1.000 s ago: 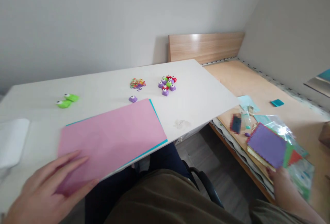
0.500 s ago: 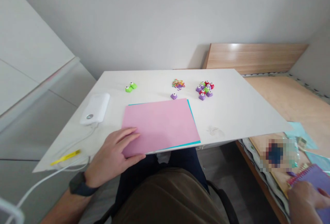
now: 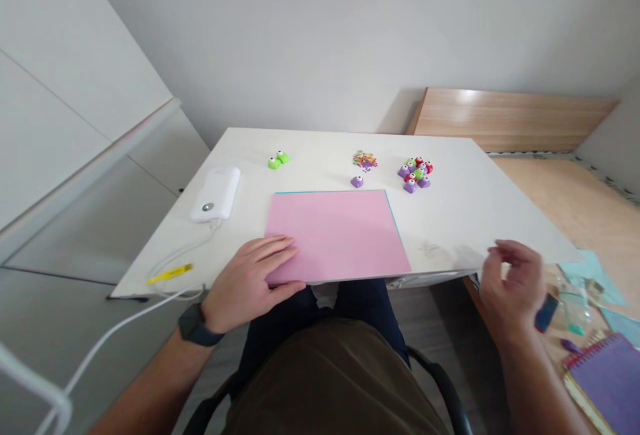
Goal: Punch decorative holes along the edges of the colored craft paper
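My left hand (image 3: 251,280) lies flat with fingers stretched on the near left corner of a pink paper sheet (image 3: 338,233), which covers a teal sheet on the white table (image 3: 465,201). My right hand (image 3: 512,285) hovers in the air off the table's near right edge, fingers loosely curled and apart, with nothing in it. Beyond the pink sheet sit one purple punch (image 3: 357,181), a heap of small paper cut-outs (image 3: 365,159), a cluster of purple, red and green punches (image 3: 415,173) and two green punches (image 3: 278,159).
A white power bank (image 3: 216,194) with a cable lies at the table's left, a yellow pen (image 3: 169,274) near the front left edge. To the right, a wooden bed base (image 3: 575,201) holds a purple notebook (image 3: 607,379), plastic bags and teal papers. White cabinets stand on the left.
The view has swung left to centre on the table. My right hand has left the purple notebook on the bed and risen towards the table's right edge. My left hand stays on the pink sheet.
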Demonstrator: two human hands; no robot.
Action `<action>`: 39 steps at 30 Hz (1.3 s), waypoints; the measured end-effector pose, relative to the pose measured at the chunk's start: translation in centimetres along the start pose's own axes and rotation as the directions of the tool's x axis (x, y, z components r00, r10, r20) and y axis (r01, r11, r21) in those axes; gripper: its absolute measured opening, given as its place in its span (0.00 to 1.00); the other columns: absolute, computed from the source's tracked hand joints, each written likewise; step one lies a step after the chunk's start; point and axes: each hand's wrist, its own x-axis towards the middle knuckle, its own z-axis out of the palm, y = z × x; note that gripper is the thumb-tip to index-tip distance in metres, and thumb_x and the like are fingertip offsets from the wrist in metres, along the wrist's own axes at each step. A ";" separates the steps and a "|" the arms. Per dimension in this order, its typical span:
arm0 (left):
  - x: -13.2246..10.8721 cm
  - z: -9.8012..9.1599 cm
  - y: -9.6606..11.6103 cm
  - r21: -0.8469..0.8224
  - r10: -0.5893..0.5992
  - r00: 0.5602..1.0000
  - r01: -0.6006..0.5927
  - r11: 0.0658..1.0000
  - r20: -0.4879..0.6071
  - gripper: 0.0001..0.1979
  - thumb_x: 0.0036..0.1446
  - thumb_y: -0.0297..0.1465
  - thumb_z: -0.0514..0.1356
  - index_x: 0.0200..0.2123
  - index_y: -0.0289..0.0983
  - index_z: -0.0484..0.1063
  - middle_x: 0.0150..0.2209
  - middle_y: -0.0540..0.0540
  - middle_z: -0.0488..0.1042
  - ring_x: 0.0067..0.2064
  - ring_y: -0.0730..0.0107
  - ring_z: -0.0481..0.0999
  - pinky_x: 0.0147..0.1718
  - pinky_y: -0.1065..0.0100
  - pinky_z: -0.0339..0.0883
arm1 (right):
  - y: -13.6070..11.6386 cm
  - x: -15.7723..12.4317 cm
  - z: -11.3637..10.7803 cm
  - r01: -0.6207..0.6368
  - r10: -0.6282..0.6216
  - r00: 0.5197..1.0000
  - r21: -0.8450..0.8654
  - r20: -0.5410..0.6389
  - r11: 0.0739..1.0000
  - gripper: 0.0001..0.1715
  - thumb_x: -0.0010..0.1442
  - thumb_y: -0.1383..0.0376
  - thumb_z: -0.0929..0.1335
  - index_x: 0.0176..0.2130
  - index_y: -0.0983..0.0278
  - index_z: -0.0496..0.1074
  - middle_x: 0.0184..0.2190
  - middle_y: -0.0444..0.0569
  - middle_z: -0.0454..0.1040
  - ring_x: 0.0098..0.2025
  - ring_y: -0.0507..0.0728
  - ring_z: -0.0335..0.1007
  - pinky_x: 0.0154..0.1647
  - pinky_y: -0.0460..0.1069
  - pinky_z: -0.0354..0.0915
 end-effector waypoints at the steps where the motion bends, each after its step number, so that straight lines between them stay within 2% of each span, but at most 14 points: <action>1: 0.0 -0.1 0.0 -0.007 -0.003 1.000 0.003 1.000 0.002 0.29 0.58 0.47 0.68 0.60 0.43 0.75 0.60 0.41 0.76 0.62 0.48 0.73 0.63 0.46 0.67 | -1.6 -0.3 1.1 0.107 -0.107 0.993 0.012 0.046 0.994 0.18 0.65 0.57 0.69 0.52 0.59 0.71 0.47 0.58 0.72 0.43 0.64 0.71 0.49 0.65 0.68; 3: 0.0 -0.2 0.1 -0.024 -0.007 1.000 0.008 1.000 0.004 0.29 0.58 0.47 0.68 0.60 0.42 0.75 0.61 0.41 0.76 0.63 0.48 0.73 0.63 0.46 0.67 | -4.3 -0.6 3.1 0.228 -0.242 0.947 0.088 0.209 0.970 0.16 0.66 0.59 0.68 0.53 0.59 0.71 0.45 0.55 0.74 0.45 0.63 0.72 0.48 0.62 0.70; 7: 0.0 -0.3 0.1 -0.054 -0.014 1.000 0.014 0.998 0.006 0.27 0.60 0.44 0.67 0.60 0.40 0.74 0.61 0.40 0.75 0.63 0.49 0.72 0.63 0.47 0.67 | -7.4 -0.7 5.4 0.275 -0.360 0.795 0.240 0.488 0.931 0.23 0.66 0.58 0.70 0.58 0.58 0.69 0.54 0.57 0.74 0.55 0.64 0.72 0.54 0.61 0.71; 9: 0.0 -0.3 0.2 -0.074 -0.026 1.000 0.025 0.997 -0.006 0.23 0.62 0.41 0.66 0.58 0.41 0.76 0.61 0.41 0.75 0.63 0.50 0.73 0.63 0.48 0.67 | -7.9 -0.7 5.8 0.286 -0.399 0.710 0.281 0.580 0.916 0.30 0.63 0.54 0.73 0.60 0.57 0.68 0.58 0.57 0.73 0.59 0.66 0.70 0.59 0.63 0.69; 11: 0.0 -0.2 0.2 -0.098 -0.044 0.998 0.040 0.994 -0.035 0.18 0.64 0.38 0.64 0.56 0.42 0.77 0.59 0.42 0.77 0.62 0.52 0.74 0.63 0.49 0.68 | -8.0 -0.6 6.0 0.300 -0.407 0.672 0.275 0.618 0.913 0.32 0.61 0.53 0.75 0.61 0.56 0.70 0.59 0.56 0.73 0.61 0.67 0.69 0.61 0.65 0.68; 16: 0.0 0.0 0.0 -0.167 -0.055 0.995 0.040 0.985 -0.085 0.09 0.67 0.33 0.62 0.48 0.42 0.80 0.55 0.45 0.80 0.59 0.59 0.76 0.62 0.53 0.69 | -8.0 -0.1 6.5 0.266 -0.384 0.726 0.282 0.570 0.922 0.13 0.69 0.61 0.69 0.53 0.55 0.76 0.53 0.53 0.77 0.57 0.63 0.73 0.59 0.63 0.70; 20: 0.1 -0.4 -0.2 -0.230 -0.101 0.994 0.087 0.969 -0.051 0.08 0.68 0.33 0.60 0.45 0.41 0.79 0.51 0.46 0.82 0.58 0.60 0.77 0.61 0.54 0.70 | -8.1 0.3 7.0 0.217 -0.350 0.751 0.290 0.561 0.932 0.09 0.69 0.63 0.68 0.48 0.56 0.78 0.48 0.52 0.79 0.51 0.61 0.76 0.55 0.60 0.72; 23: 0.3 -0.8 -0.2 -0.256 -0.128 0.992 0.118 0.960 -0.021 0.08 0.68 0.35 0.61 0.45 0.42 0.79 0.51 0.46 0.81 0.57 0.61 0.78 0.60 0.55 0.71 | -8.4 0.5 7.2 0.196 -0.336 0.756 0.296 0.562 0.935 0.09 0.69 0.64 0.68 0.47 0.57 0.78 0.45 0.50 0.80 0.48 0.60 0.77 0.51 0.57 0.73; 27: 0.2 -1.3 0.0 -0.286 -0.158 0.987 0.154 0.946 0.011 0.07 0.67 0.36 0.62 0.45 0.43 0.79 0.52 0.47 0.81 0.57 0.61 0.77 0.61 0.58 0.71 | -8.7 0.6 7.2 0.195 -0.330 0.755 0.287 0.566 0.938 0.09 0.70 0.64 0.67 0.48 0.57 0.77 0.47 0.50 0.79 0.48 0.59 0.76 0.51 0.57 0.71; 29: 0.1 -1.4 0.1 -0.311 -0.191 0.981 0.190 0.931 0.029 0.07 0.68 0.37 0.61 0.45 0.42 0.77 0.52 0.47 0.80 0.57 0.62 0.78 0.60 0.59 0.71 | -8.6 0.6 7.2 0.196 -0.297 0.794 0.238 0.531 0.951 0.12 0.68 0.62 0.69 0.51 0.57 0.74 0.48 0.51 0.78 0.48 0.60 0.74 0.49 0.57 0.71; 31: -0.1 -1.5 0.0 -0.322 -0.245 0.968 0.247 0.914 0.046 0.09 0.70 0.37 0.59 0.48 0.42 0.75 0.54 0.46 0.80 0.55 0.63 0.79 0.56 0.62 0.73 | -8.5 0.6 7.0 0.176 -0.239 0.844 0.173 0.480 0.969 0.18 0.66 0.60 0.72 0.54 0.59 0.71 0.48 0.52 0.77 0.47 0.61 0.73 0.48 0.58 0.70; 33: -0.4 -1.5 -0.1 -0.290 -0.295 0.955 0.291 0.911 0.032 0.11 0.70 0.38 0.58 0.50 0.41 0.73 0.52 0.45 0.80 0.51 0.62 0.81 0.52 0.64 0.74 | -8.5 0.5 6.7 0.151 -0.197 0.866 0.135 0.459 0.979 0.22 0.64 0.58 0.73 0.55 0.59 0.69 0.47 0.53 0.76 0.46 0.61 0.73 0.47 0.58 0.70; 35: -0.5 -1.5 -0.2 -0.267 -0.315 0.949 0.307 0.914 0.015 0.11 0.70 0.38 0.58 0.51 0.41 0.73 0.50 0.46 0.81 0.48 0.63 0.81 0.49 0.65 0.74 | -8.5 0.4 6.4 0.155 -0.203 0.858 0.137 0.472 0.978 0.20 0.65 0.58 0.72 0.55 0.59 0.69 0.48 0.53 0.76 0.47 0.61 0.72 0.48 0.58 0.70; 39: -0.6 -1.5 -0.3 -0.297 -0.309 0.950 0.306 0.904 0.038 0.11 0.70 0.38 0.59 0.51 0.41 0.73 0.51 0.46 0.81 0.49 0.63 0.81 0.51 0.66 0.73 | -8.5 0.5 6.1 0.192 -0.262 0.812 0.186 0.521 0.964 0.13 0.67 0.58 0.71 0.50 0.59 0.72 0.49 0.53 0.76 0.51 0.61 0.72 0.52 0.57 0.68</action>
